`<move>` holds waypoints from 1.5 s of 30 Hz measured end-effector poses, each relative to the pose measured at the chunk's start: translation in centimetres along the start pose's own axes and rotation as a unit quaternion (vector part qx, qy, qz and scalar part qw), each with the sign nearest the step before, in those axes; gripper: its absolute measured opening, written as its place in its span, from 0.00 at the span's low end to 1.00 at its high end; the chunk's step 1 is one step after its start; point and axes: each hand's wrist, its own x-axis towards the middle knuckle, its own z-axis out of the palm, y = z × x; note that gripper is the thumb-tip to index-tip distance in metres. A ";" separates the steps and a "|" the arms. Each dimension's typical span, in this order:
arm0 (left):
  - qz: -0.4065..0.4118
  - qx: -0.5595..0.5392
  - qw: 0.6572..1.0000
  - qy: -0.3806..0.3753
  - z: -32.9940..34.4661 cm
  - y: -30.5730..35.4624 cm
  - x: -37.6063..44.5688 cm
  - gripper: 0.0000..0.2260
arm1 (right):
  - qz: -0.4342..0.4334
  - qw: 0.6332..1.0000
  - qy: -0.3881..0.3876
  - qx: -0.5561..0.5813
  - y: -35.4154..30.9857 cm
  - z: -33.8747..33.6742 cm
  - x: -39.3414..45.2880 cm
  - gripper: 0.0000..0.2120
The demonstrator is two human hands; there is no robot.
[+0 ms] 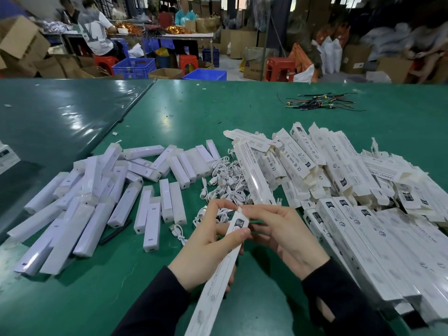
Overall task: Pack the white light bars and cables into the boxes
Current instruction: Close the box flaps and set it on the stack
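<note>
From the head view, the left hand (206,248) wraps a long thin box (219,270) at six o'clock; the right hand (281,234) pinches its top flap. Light, crushable card, best held mid-length. Light bars (92,202) lie at nine, cables (225,180) at twelve.

This is a packing floor in a factory or warehouse. A long green desk (242,112) carries heaps of identical white light bars (97,190) and printed boxes (339,166), while behind it stand stacked cardboard cartons (24,44), blue plastic crates (133,67) and red stools (281,67). Other workers (97,32) sit at a far table.
</note>
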 end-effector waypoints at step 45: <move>0.245 0.434 0.705 0.505 -5.3 2.2 -0.5 0.14 | -0.390 0.849 0.023 -0.355 4.7 5.9 0.4 0.16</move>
